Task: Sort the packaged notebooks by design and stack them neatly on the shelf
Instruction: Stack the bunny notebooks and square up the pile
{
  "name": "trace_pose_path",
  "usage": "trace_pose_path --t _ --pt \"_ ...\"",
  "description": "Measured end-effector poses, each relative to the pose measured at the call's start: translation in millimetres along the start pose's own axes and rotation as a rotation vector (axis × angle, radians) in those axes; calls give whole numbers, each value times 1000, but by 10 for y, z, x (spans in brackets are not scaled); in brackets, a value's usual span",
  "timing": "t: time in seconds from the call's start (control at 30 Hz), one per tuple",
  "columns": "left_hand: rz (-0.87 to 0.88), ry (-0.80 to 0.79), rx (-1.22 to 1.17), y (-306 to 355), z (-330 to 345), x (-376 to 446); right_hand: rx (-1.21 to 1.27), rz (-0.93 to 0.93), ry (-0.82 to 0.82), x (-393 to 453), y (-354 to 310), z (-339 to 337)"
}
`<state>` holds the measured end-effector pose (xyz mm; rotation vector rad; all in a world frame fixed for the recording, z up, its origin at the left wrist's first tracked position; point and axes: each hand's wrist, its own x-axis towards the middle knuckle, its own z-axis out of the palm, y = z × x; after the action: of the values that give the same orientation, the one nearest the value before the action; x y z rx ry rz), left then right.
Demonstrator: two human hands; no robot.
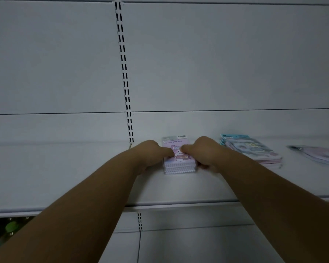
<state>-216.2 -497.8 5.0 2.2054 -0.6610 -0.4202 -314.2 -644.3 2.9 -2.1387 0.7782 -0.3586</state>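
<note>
A small stack of pink packaged notebooks (179,164) with a cartoon figure on top rests on the white shelf (65,177), near its back panel. My left hand (150,154) grips the stack's left side, thumb on the top cover. My right hand (203,152) grips the right side the same way. Both thumbs meet over the cartoon picture. To the right lies a second stack of notebooks (253,149) with blue and pink covers, slightly fanned. Farther right a single pale pink packaged notebook (319,153) lies flat.
The white back panel (217,63) rises behind the shelf, with a slotted upright rail (124,73) left of the stack. Below the shelf edge at the lower left, green items (10,227) show on a lower level.
</note>
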Motion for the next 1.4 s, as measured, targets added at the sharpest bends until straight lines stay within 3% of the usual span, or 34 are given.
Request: trace_pose_path --t 0.27,0.67,0.87,1.17,1.4 --pt "113 85 159 -55 65 -86 -297 -145 82 -190 71 -68" --pt "391 227 521 -309 90 -372 -479 -508 66 -498 410 -152" --pt "400 318 515 -389 177 -367 -474 -551 75 -405 478 -116" --pt "388 313 564 -376 186 -365 -516 -615 57 -409 508 -127" --pt "377 316 518 -395 201 -412 -402 -547 52 -502 503 -151"
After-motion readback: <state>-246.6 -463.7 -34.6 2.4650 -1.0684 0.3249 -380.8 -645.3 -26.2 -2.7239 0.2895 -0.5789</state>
